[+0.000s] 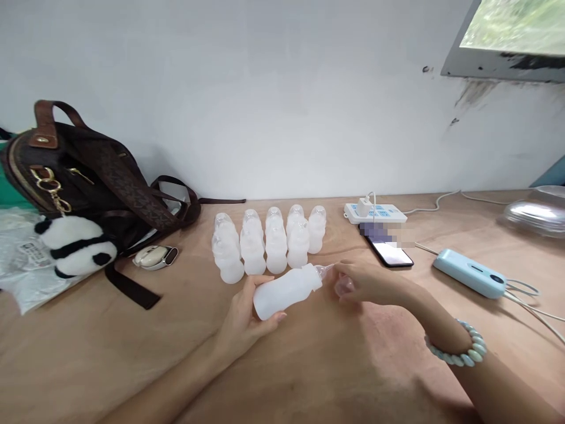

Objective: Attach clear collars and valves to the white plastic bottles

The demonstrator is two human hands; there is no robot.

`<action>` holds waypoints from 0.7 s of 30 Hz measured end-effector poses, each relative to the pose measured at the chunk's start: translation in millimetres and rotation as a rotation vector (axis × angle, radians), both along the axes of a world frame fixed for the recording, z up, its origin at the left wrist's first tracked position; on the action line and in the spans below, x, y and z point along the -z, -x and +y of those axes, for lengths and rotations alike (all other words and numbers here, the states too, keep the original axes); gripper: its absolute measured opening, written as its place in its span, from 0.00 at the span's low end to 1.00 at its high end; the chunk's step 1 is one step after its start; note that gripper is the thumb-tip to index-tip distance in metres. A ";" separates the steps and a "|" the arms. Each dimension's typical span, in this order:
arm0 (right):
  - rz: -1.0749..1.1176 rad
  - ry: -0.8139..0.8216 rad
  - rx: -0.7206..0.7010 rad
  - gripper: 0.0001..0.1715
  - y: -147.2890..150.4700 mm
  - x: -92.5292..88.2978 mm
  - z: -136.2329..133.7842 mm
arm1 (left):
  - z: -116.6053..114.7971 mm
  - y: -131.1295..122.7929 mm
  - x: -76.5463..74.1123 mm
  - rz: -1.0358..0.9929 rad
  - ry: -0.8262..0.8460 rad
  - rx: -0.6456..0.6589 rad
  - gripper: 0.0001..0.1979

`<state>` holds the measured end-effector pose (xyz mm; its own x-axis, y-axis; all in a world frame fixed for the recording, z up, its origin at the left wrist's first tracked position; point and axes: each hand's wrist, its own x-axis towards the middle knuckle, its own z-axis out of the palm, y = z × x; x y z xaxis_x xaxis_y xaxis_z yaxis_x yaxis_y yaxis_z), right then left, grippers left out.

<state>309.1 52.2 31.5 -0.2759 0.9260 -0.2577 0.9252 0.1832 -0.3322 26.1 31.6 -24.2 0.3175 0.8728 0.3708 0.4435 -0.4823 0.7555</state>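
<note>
My left hand (247,321) is wrapped round the lower body of a frosted white baby bottle (285,291), which lies tilted with its top end to the right. A clear teat (323,271) sticks out of the bottle's white collar. My right hand (359,282) is closed at the teat's tip, thumb and finger together there. A clear dome cap (344,286) sits in the curled fingers of that hand, partly hidden. Just behind the held bottle, several similar frosted bottles (276,244) stand upright in two rows with clear caps on.
A dark backpack (97,171) with a panda plush (77,247) stands left, beside a computer mouse (152,257). A power strip (384,213), a phone (391,250), a light-blue device (470,274) with cables, and a clear plastic container (536,211) lie right. A wall closes the back.
</note>
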 end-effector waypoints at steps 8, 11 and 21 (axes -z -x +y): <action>0.566 -0.388 -0.051 0.17 16.9 -6.4 -6.8 | 3.0 1.4 1.3 -0.181 -0.007 -0.092 0.15; 0.584 -0.437 -0.095 0.18 17.6 -2.8 -6.5 | 4.5 1.6 2.6 -0.209 -0.008 -0.119 0.15; 0.562 -0.507 -0.108 0.17 20.3 -0.8 -8.7 | 5.1 2.8 2.2 -0.219 -0.007 -0.108 0.15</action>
<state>288.9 43.5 32.3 -0.3358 0.8537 0.3980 0.6103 0.5190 -0.5985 23.3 36.7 -26.4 0.1338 0.8944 0.4267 0.3183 -0.4465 0.8363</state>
